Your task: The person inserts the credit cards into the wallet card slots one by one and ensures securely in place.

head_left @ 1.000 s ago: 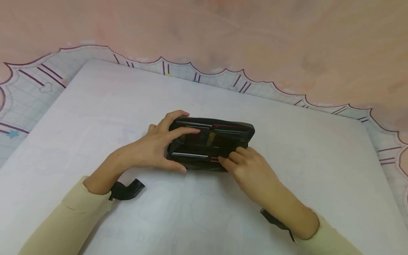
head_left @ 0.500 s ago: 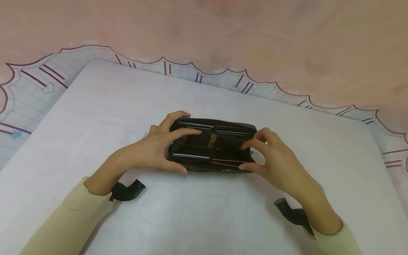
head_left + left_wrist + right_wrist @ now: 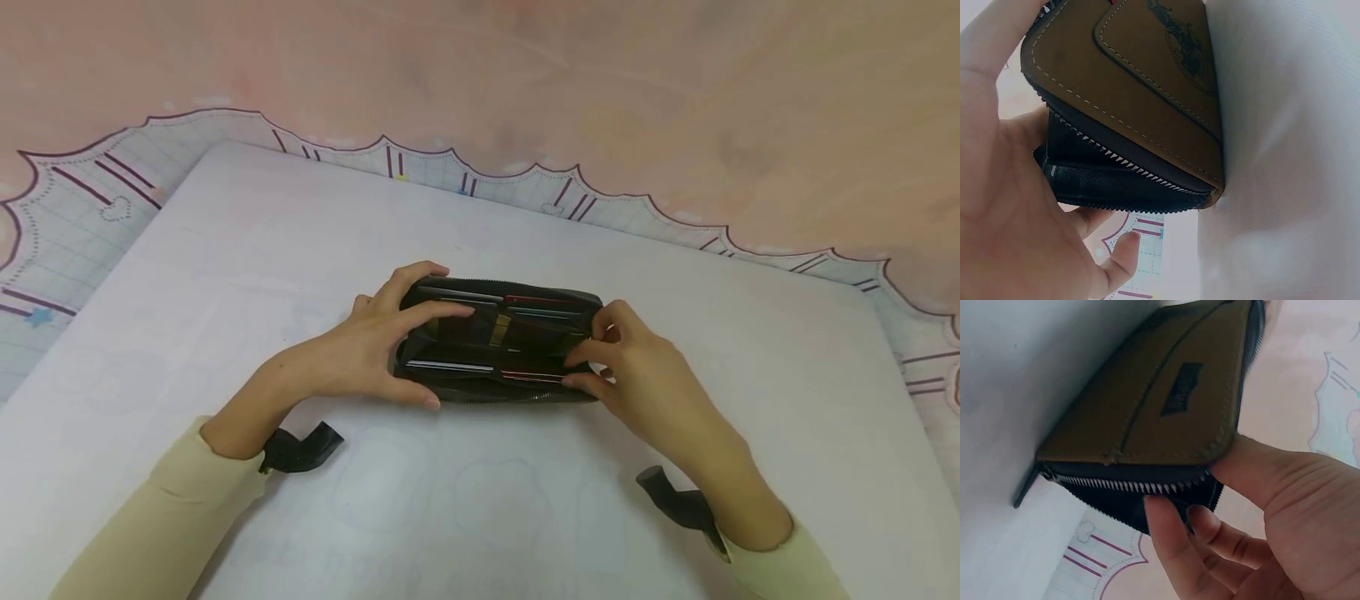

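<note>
A long zip wallet (image 3: 517, 392) stands unzipped on the white table, its dark inside facing up. Cards (image 3: 450, 367) with pale edges and red-edged cards (image 3: 532, 377) sit in its slots. My left hand (image 3: 367, 346) grips the left end, thumb on the near side and one finger reaching inside over the opening. At the near right corner my right hand (image 3: 645, 375) pinches the wallet's edge between thumb and fingers. Both wrist views show a brown, stitched outer face; the right one also shows the metal zipper teeth (image 3: 1129, 485) and a dark zip pull (image 3: 1025, 485).
The white tabletop (image 3: 480, 500) surrounds the wallet. Beyond its back edge hangs a peach cloth (image 3: 480, 83) with a scalloped border. A black strap piece (image 3: 303, 450) sticks out at the left wrist and another black piece (image 3: 678, 500) at the right.
My right hand has moved right, from the red-edged cards to the wallet's right end, where thumb and fingers have since drawn closer together. My left hand stays in place.
</note>
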Tool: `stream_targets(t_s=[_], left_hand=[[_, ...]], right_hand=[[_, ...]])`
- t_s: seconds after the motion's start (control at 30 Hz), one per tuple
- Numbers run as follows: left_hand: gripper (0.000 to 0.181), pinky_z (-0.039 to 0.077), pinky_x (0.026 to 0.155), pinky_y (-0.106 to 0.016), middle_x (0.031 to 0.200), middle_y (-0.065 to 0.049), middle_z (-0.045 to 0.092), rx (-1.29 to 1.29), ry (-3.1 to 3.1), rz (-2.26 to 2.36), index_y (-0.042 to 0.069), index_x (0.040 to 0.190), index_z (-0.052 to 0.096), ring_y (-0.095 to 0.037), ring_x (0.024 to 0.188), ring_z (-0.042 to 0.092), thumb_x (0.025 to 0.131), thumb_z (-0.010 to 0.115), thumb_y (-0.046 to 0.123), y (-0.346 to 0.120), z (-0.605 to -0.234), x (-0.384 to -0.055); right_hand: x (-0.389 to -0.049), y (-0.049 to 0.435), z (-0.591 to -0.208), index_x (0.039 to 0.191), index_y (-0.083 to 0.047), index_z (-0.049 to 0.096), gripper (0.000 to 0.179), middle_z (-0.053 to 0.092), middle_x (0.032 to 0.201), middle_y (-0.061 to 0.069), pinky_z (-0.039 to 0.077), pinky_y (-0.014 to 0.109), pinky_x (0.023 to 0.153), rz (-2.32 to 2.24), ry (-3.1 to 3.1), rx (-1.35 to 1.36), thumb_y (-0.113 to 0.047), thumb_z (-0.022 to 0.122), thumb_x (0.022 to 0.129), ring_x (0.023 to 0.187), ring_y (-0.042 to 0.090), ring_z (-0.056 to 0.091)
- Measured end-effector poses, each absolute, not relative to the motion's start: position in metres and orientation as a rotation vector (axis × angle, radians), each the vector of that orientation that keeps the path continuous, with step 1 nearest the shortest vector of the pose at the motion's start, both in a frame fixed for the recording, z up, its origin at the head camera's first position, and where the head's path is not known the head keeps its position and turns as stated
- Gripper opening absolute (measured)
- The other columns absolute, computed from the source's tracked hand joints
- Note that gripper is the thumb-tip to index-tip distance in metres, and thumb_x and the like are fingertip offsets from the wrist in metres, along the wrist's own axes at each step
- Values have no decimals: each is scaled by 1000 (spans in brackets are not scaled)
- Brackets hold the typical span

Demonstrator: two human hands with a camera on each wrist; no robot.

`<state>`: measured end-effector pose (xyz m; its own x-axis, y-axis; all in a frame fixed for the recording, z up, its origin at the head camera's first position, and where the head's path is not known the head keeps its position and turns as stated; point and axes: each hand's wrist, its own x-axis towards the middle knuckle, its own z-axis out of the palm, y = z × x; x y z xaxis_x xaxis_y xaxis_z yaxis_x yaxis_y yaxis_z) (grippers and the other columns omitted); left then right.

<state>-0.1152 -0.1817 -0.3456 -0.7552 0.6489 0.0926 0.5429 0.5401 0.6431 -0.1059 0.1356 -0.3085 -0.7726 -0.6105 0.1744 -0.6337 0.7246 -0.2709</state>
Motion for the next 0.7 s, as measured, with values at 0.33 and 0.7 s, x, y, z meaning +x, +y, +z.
stream_targets(t_s=[0.33,0.7], left_hand=[[84,25,85,-49,154,-1,6,1024,2612,1045,30,142,40,-25,140,11,71,80,52,-180,-348,-115],[65,22,98,-62,154,-1,8,917,2611,1270,31,130,53,-27,138,18,73,83,40,-182,-347,-121]], right_hand=[[-108,149,-316,103,-14,71,33,50,102,3,47,27,59,675,-2733,1010,-17,84,73,73,15,57],[-116,163,-331,147,-13,38,79,43,144,2,39,32,99,1317,-2632,901,3,76,79,131,21,40]])
